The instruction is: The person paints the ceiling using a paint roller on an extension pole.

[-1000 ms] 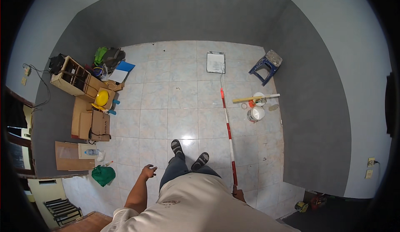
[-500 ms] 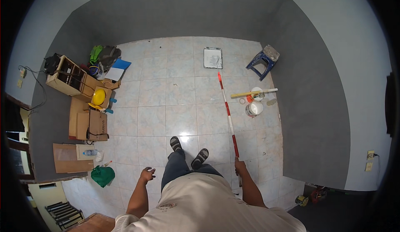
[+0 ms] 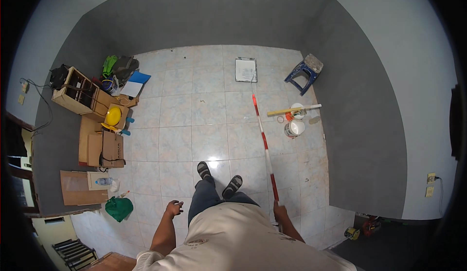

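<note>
My right hand (image 3: 279, 213) is closed round the near end of a long red-and-white striped pole (image 3: 265, 147). The pole slants forward over the tiles, its bright red tip close to the near edge of a paint tray (image 3: 237, 71) holding white paint. A thin wire frame runs from that tip to the tray; whatever is on its end blends with the paint. My left hand (image 3: 175, 208) hangs at my side, fingers apart and holding nothing.
Right of the pole stand a paint bucket (image 3: 294, 128), a yellow-and-white stick (image 3: 288, 110) and a blue step stool (image 3: 302, 76). Cardboard boxes (image 3: 113, 149), a yellow hard hat (image 3: 113, 116) and a green bag (image 3: 119, 208) lie along the left. Grey-painted walls (image 3: 204, 13) surround the floor.
My right hand has drawn back toward my body with the pole, and the pole's tip has come nearer to me, away from the tray. My left hand has barely moved.
</note>
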Demonstrator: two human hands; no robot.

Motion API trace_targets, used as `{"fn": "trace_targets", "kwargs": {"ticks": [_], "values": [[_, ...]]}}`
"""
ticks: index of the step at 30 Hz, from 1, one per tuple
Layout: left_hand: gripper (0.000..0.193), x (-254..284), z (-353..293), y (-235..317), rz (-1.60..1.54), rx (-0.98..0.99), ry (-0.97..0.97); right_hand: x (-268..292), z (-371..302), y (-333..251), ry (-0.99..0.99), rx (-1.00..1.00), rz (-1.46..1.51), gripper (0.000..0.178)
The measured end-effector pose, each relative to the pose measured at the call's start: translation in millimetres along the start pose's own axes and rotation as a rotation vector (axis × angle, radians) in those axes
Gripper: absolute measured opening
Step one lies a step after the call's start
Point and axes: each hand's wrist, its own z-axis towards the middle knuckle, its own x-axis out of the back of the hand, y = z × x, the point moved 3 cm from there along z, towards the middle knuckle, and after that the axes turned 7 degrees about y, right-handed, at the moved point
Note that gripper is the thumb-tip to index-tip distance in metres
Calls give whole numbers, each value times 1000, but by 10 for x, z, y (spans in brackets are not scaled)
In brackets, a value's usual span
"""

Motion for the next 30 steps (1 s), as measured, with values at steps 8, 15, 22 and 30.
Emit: {"fn": "trace_targets", "kwargs": {"ticks": [8, 15, 22, 30], "values": [[61, 88, -126, 384, -30, -115, 59, 23, 345, -1112, -4, 86, 92, 79], [62, 211, -140, 134, -84, -81, 86, -102, 400, -444, -18, 45, 49, 93], [66, 102, -111, -170, -18, 19, 38, 227, -705, -64, 37, -6, 18, 94], [71, -28, 16, 134, 63, -65, -2, 15, 476, -444, 130, 117, -20, 87]]}}
